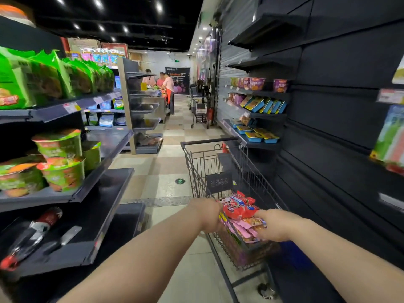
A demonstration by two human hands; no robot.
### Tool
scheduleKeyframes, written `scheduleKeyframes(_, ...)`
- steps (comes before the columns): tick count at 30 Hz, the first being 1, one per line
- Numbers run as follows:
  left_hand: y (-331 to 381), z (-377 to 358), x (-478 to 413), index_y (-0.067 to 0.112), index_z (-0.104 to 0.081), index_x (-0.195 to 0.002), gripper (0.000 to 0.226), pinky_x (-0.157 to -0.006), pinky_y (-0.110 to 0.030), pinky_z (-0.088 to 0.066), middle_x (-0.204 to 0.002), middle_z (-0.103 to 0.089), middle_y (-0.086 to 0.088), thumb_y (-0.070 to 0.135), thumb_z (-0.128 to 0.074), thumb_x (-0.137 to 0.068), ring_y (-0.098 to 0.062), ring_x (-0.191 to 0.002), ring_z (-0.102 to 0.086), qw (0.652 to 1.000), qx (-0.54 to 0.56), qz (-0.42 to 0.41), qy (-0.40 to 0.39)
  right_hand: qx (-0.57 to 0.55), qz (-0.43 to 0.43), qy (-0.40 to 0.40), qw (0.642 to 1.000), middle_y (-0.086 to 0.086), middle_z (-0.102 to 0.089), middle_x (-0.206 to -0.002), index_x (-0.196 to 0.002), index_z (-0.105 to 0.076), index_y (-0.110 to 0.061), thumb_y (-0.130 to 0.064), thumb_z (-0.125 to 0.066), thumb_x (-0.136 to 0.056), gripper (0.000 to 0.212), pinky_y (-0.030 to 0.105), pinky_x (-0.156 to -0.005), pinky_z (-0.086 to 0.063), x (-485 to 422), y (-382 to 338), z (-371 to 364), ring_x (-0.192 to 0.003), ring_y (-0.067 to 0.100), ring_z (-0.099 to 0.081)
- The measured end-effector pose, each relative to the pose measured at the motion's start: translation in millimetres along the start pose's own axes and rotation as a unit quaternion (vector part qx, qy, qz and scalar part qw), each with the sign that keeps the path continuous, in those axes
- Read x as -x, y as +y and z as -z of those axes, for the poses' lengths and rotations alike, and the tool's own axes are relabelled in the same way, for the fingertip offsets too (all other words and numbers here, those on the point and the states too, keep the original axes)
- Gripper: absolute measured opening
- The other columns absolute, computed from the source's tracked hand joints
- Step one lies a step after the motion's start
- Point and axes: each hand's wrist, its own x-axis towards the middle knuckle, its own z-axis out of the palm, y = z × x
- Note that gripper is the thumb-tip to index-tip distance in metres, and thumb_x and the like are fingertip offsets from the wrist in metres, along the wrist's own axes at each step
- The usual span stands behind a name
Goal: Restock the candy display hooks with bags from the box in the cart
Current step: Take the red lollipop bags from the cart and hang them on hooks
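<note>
Nearest the camera, two bare forearms are stretched forward to glossy red candy bags (pixel 238 207), which are heaped on pink and orange bags (pixel 246 229). The bags are piled in the near end of a wire cart (pixel 193 169) in the aisle, its far end bare. The left hand (pixel 207 215) is curled round the cart's near rim just left of the bags. The right hand (pixel 275 225) is laid against the pink bags, fingers hidden, so its hold cannot be told.
</note>
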Motion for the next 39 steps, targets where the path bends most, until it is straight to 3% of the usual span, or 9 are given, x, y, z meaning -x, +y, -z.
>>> scheduleKeyframes(6,-57,-1,-47,0.014,-0.047,-0.133,0.057,-0.092,-0.040,-0.046,-0.127,-0.056,-0.010,0.050,-0.056,-0.089,-0.029,-0.117,-0.054,1.000,-0.012,-0.029,0.000,-0.007,-0.032,0.004,0.999,-0.003,-0.043,-0.147,-0.147,-0.028,-0.031,-0.042,-0.048,-0.090,0.062,0.036,-0.100,-0.044,-54,-29,13,-0.129,0.022,-0.047)
scheduleKeyframes(11,-76,-16,-86,0.017,-0.045,-0.136,0.057,-0.095,-0.041,-0.049,-0.130,-0.054,-0.009,0.049,-0.054,-0.091,-0.028,-0.120,-0.053,0.998,0.000,-0.054,-0.010,-0.012,-0.054,-0.005,0.998,0.000,-0.049,-0.139,-0.141,-0.037,-0.028,-0.051,-0.051,-0.087,0.060,0.037,-0.095,-0.046,-92,-26,18,-0.122,0.025,-0.051)
scheduleKeyframes(15,-88,-27,-120,0.015,-0.047,-0.134,0.054,-0.092,-0.038,-0.048,-0.128,-0.055,-0.010,0.049,-0.053,-0.092,-0.028,-0.118,-0.054,0.998,0.010,-0.066,-0.022,-0.014,-0.067,-0.029,0.997,0.001,-0.038,-0.150,-0.148,-0.027,-0.029,-0.048,-0.052,-0.089,0.067,0.037,-0.100,-0.041,-127,-13,17,-0.132,0.025,-0.043)
scheduleKeyframes(20,-104,-37,-177,0.016,-0.045,-0.137,0.058,-0.095,-0.039,-0.049,-0.130,-0.056,-0.009,0.049,-0.054,-0.091,-0.028,-0.120,-0.053,0.997,0.002,-0.068,-0.034,-0.036,-0.071,-0.042,0.996,0.002,-0.040,-0.148,-0.148,-0.029,-0.026,-0.046,-0.053,-0.089,0.066,0.037,-0.103,-0.043,-185,9,20,-0.130,0.025,-0.045)
scheduleKeyframes(28,-107,-29,-302,0.018,-0.041,-0.142,0.066,-0.102,-0.042,-0.045,-0.136,-0.053,-0.009,0.054,-0.055,-0.089,-0.028,-0.124,-0.051,0.995,0.004,-0.067,-0.071,-0.095,-0.063,-0.071,0.991,0.000,-0.048,-0.140,-0.147,-0.029,-0.033,-0.044,-0.055,-0.087,0.066,0.031,-0.092,-0.048,-293,62,26,-0.117,0.021,-0.054)
scheduleKeyframes(33,-90,-34,-367,0.020,-0.037,-0.145,0.065,-0.101,-0.041,-0.045,-0.138,-0.051,-0.009,0.049,-0.056,-0.089,-0.029,-0.126,-0.050,0.993,0.010,-0.079,-0.090,-0.101,-0.065,-0.084,0.989,-0.001,-0.057,-0.125,-0.133,-0.045,-0.027,-0.047,-0.055,-0.084,0.054,0.035,-0.090,-0.050,-334,103,25,-0.109,0.021,-0.058)
scheduleKeyframes(39,-82,-51,-414,0.018,-0.038,-0.144,0.063,-0.104,-0.042,-0.043,-0.139,-0.050,-0.009,0.046,-0.055,-0.090,-0.027,-0.127,-0.049,0.989,0.013,-0.087,-0.117,-0.133,-0.097,-0.107,0.981,-0.001,-0.048,-0.140,-0.142,-0.037,-0.031,-0.053,-0.053,-0.086,0.061,0.033,-0.097,-0.044,-362,135,17,-0.123,0.020,-0.051)
